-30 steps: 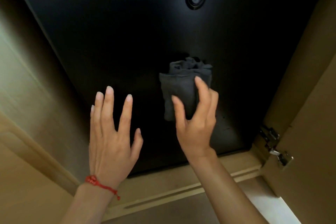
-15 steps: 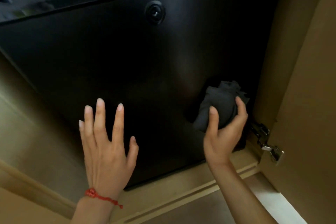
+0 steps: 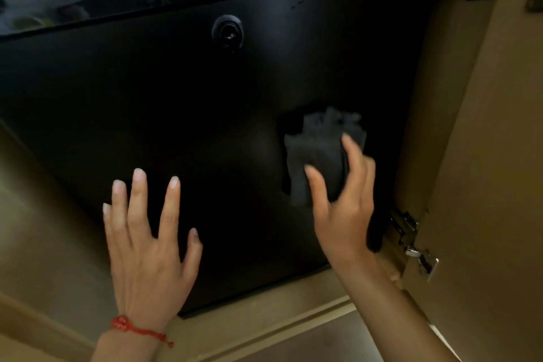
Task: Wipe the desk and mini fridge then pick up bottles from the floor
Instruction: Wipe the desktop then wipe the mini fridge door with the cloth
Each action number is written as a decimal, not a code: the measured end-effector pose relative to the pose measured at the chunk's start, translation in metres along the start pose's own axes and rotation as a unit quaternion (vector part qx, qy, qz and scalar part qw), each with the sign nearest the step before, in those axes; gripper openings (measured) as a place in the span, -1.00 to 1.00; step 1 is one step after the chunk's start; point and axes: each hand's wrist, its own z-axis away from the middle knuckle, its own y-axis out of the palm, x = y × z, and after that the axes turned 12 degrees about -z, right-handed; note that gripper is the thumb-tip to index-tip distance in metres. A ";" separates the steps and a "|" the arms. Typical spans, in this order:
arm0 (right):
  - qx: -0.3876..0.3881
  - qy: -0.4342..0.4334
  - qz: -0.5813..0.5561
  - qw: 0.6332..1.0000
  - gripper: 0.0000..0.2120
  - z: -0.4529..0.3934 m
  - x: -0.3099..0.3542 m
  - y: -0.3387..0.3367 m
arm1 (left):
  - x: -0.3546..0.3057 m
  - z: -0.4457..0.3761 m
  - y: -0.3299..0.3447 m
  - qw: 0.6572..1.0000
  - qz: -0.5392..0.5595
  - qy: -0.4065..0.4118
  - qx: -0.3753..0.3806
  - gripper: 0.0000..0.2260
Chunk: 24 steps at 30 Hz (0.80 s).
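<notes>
On the black mini fridge door, low on the right side, the right hand pinches a bunched dark cloth against it. Beside it, the left hand is spread wide, fingers apart, holding nothing.

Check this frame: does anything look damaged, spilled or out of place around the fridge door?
Nothing stands out. The right hand presses a dark cloth against the black fridge door; the left hand is spread open.
</notes>
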 end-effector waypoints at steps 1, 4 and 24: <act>0.011 0.012 0.006 1.000 -0.57 0.007 -0.005 -0.006 | -0.001 0.000 -0.001 1.000 -0.001 -0.001 0.000 -0.46; 0.005 0.007 -0.003 1.000 -0.56 -0.001 -0.005 -0.011 | -0.002 -0.001 -0.003 1.000 -0.004 -0.005 0.006 -0.45; 0.089 0.082 0.008 0.993 -0.53 0.046 -0.065 -0.051 | -0.025 0.012 -0.002 0.998 -0.004 0.032 0.048 -0.45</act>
